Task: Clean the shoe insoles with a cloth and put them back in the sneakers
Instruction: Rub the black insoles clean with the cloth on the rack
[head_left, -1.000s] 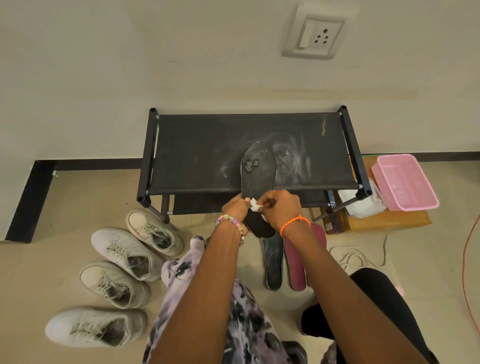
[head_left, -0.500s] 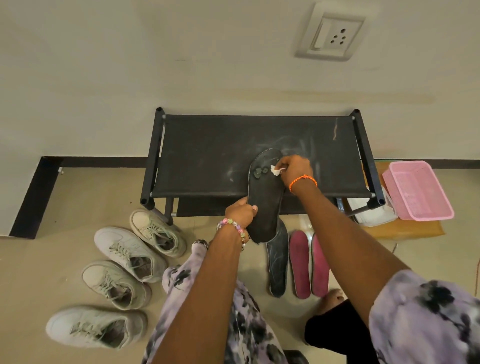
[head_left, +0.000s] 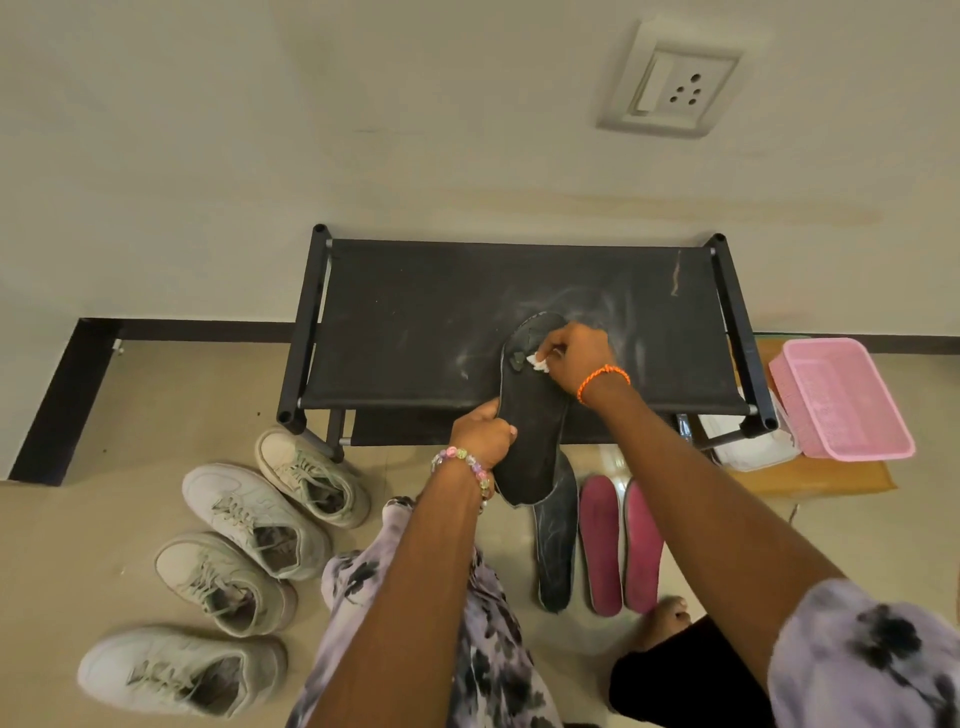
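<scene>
A black fabric-topped bench (head_left: 415, 332) stands against a plain cream wall (head_left: 260, 130), on a beige floor (head_left: 130, 415). Above the bench's right end sits a white socket plate (head_left: 670, 85) (switch beside the holes), and a dark skirting strip (head_left: 208, 330) runs behind the bench.

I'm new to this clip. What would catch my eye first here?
The two hands at centre: the left hand grips a black insole propped on the black bench, while the right hand presses a small white cloth to its top. Four pale sneakers line the floor at left; two pink insoles lie below the bench.
</scene>
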